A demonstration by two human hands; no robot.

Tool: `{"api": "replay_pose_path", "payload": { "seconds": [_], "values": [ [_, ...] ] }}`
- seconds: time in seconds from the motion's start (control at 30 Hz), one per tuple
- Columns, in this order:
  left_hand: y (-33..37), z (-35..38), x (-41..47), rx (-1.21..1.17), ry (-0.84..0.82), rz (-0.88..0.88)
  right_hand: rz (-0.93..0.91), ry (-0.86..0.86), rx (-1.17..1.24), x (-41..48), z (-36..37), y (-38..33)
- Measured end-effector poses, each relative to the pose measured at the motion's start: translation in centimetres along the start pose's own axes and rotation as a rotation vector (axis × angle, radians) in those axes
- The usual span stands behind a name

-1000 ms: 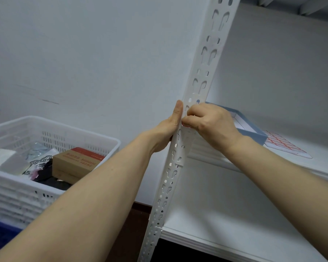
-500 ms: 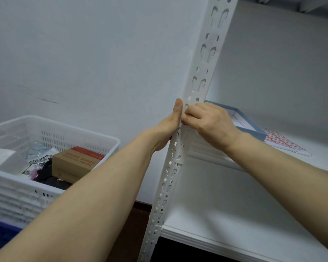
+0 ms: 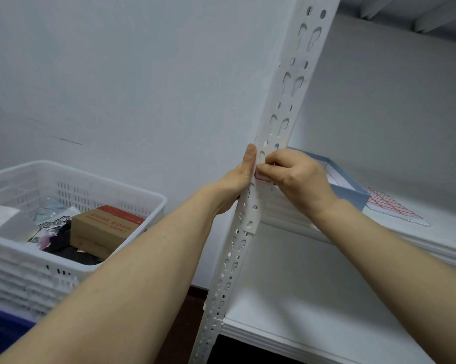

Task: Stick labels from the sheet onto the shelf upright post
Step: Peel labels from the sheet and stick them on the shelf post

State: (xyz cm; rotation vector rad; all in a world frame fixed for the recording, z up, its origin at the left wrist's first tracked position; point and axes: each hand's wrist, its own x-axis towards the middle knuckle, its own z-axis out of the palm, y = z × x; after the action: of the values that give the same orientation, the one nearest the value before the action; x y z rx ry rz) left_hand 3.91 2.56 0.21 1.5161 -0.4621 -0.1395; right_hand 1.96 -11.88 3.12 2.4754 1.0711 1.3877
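apparently one label [image 3: 261, 178], one post [image 3: 287, 101], two hands [image 3: 234, 185] [image 3: 295, 177]

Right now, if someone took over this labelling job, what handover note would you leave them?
Left hand grips the white perforated metal upright post, thumb along its left edge.
Right hand: curled fingers press a red-bordered white label onto the post.
Red-gridded label sheet lies on the white shelf, right of a blue-walled box.
Done: one label placed on the post. Left: smooth it down, then peel more from the sheet.
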Motion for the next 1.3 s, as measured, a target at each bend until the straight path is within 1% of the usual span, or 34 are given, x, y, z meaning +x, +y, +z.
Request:
{"api": "replay_pose_path", "payload": {
  "seconds": [0.07,0.13,0.23,0.4,0.57,0.63,0.7,0.8,1.0,1.2,1.23,1.3],
  "values": [
    [0.0,0.1,-0.1,-0.005,0.002,0.007,0.011,0.068,-0.043,0.1,0.2,-0.2],
    [0.0,0.1,-0.1,-0.007,-0.001,0.006,-0.103,0.113,-0.126,0.1,0.5,-0.2],
    [-0.1,0.2,0.0,-0.001,0.012,0.013,-0.183,0.144,-0.159,0.3,0.3,0.0],
    [-0.2,0.2,0.1,0.011,0.024,0.007,-0.212,0.160,-0.148,0.2,0.7,0.3],
    [-0.2,0.2,0.2,0.008,0.018,0.017,-0.195,0.131,-0.122,0.3,0.8,0.4],
    [-0.2,0.1,0.2,0.026,0.026,-0.013,-0.129,0.102,-0.033,0.2,0.7,0.4],
    [-0.2,0.0,0.3,0.041,0.017,-0.041,-0.016,0.114,0.081,0.2,0.4,0.2],
    [-0.4,-0.2,0.6,0.029,0.015,-0.055,0.058,0.125,0.118,0.4,0.2,-0.1],
    [-0.4,-0.2,0.5,0.040,0.031,-0.047,0.058,0.028,-0.041,0.9,0.2,-0.6],
    [-0.5,-0.2,0.6,0.028,0.013,-0.039,0.104,-0.014,-0.143,1.1,0.2,-1.4],
    [-0.5,-0.2,0.6,0.030,0.011,-0.034,0.076,-0.011,-0.190,1.3,0.0,-1.5],
    [-0.5,-0.1,0.6,0.028,0.020,-0.014,-0.060,-0.005,-0.336,1.8,-0.3,-1.7]
  ]
}}
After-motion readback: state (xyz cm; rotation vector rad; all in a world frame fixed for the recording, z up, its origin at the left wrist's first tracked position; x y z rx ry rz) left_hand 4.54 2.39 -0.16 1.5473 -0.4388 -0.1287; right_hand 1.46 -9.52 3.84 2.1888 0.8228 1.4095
